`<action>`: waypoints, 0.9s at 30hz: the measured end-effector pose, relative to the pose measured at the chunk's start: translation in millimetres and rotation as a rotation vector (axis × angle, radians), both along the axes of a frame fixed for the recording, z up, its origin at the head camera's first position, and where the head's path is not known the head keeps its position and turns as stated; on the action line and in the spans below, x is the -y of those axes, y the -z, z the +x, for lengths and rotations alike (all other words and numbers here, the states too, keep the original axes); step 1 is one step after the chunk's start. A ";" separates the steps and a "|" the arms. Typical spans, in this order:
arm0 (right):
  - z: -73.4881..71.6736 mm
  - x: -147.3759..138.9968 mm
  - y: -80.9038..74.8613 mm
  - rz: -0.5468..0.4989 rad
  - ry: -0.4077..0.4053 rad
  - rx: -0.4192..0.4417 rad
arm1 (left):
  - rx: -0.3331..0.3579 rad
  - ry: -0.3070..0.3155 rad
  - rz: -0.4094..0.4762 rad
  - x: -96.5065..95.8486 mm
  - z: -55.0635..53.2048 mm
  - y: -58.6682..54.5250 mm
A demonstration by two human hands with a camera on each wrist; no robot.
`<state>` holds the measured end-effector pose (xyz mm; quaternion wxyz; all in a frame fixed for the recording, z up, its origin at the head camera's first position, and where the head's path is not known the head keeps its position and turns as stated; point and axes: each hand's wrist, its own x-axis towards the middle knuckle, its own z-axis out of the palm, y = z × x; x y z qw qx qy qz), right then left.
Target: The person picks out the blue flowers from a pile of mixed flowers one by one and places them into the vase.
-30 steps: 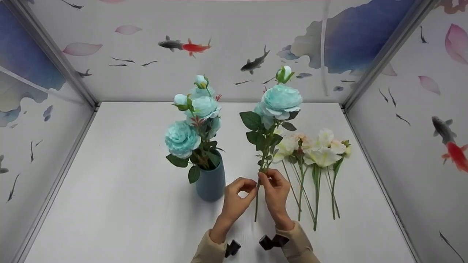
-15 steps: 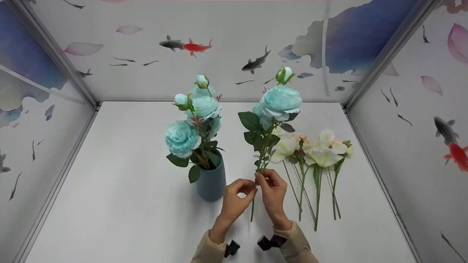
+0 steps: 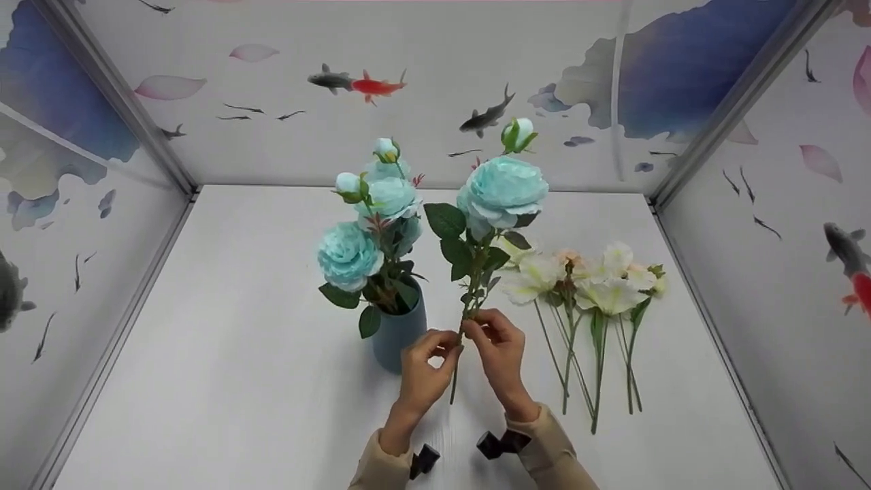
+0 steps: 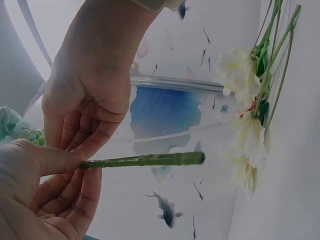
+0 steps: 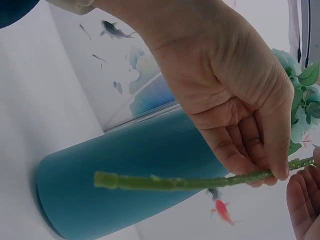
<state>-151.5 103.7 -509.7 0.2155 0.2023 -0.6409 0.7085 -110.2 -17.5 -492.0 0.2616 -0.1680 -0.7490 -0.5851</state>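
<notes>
Both hands pinch the stem (image 4: 150,160) of an artificial turquoise rose (image 3: 507,194), held upright in front of me. My left hand (image 3: 427,371) grips it lower down, between thumb and fingertips; my right hand (image 3: 500,350) holds it just above, under the leaves. Below the fingers the green stem end (image 5: 135,182) sticks out free in both wrist views. Just left of the hands stands a blue vase (image 3: 398,340) with several turquoise roses (image 3: 350,255) in it. In the right wrist view the vase (image 5: 125,165) looms behind the stem, and my right hand (image 5: 305,200) shows only at the edge.
Several white and peach flowers (image 3: 612,292) on long stems lie on the white table (image 3: 238,340) to the right. Panels printed with fish and petals enclose the back (image 3: 422,129) and both sides.
The held rose and both hands have shifted left, closer to the vase. The head view has also swung slightly left. The grip on the stem looks much the same.
</notes>
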 end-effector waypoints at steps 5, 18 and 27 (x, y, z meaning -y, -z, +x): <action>-10.0 2.1 3.0 -0.071 -0.094 -0.056 | -0.051 -0.048 -0.026 8.2 1.2 -9.6; -37.3 24.4 -2.7 0.102 -0.153 0.071 | -0.174 -0.120 -0.011 26.6 3.3 -34.7; -26.6 36.7 -24.2 0.232 -0.245 0.059 | -0.247 -0.188 -0.011 39.0 -13.3 -29.5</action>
